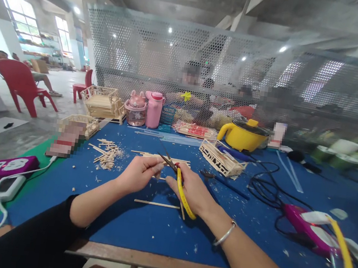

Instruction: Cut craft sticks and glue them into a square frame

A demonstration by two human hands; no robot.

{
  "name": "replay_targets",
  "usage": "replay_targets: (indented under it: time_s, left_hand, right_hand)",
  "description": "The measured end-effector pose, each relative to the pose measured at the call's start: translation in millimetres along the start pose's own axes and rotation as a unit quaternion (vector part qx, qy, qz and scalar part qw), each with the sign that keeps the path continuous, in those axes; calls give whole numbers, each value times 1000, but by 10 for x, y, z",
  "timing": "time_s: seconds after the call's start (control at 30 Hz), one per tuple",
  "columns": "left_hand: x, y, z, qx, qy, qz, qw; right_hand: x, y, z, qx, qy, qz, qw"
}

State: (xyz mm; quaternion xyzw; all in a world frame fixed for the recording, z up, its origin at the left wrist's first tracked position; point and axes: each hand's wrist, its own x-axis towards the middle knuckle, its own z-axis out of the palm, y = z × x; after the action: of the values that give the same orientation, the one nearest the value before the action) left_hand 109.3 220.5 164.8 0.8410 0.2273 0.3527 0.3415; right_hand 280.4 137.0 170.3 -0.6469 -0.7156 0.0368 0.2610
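Observation:
My right hand (193,188) is closed around a pair of scissors (178,187) with yellow handles. Its dark blades point up and left, beside the fingertips of my left hand (140,172). That hand is pinched shut on what looks like a thin wooden stick, mostly hidden by the fingers. Behind both hands lie several loose sticks (143,153). A single wooden stick (156,204) rests on the blue table mat (112,226) in front of them. To the left is a heap of short cut stick pieces (107,154).
Small stick-built frames (103,103) stand at the back left, another stick-built box (222,158) at right centre. Pink bottle (154,109), yellow pot (245,135) and perforated metal screen (137,52) line the back. Black cables (268,182) and a purple power strip (308,230) lie right.

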Motion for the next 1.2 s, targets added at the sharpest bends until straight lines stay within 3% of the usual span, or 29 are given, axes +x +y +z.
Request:
replay_targets:
  time_s: [0.23,0.4,0.63,0.77,0.9,1.0,1.1,1.2]
  left_hand:
    - [58,-143,34,-26,14,-40,999]
    - [61,-158,41,-21,14,-44,999]
    - [33,-91,34,10,-10,12,1000]
    - [31,-101,19,14,-3,14,1000]
    - [29,-122,25,5,19,-2,1000]
    - [37,-120,52,4,-8,7,1000]
    - [61,-112,81,-51,-20,-11,998]
    - [86,-109,95,-230,-13,-95,968]
  right_hand:
    - [45,103,46,-92,-25,63,993]
    - [44,99,31,-76,-42,60,994]
    - [24,43,25,-31,7,14,999]
    - [35,111,107,-20,-13,41,999]
    - [57,182,181,-18,5,58,998]
    - [85,204,189,-10,13,43,999]
    - [130,226,150,0,31,38,999]
    - [167,260,83,9,67,55,996]
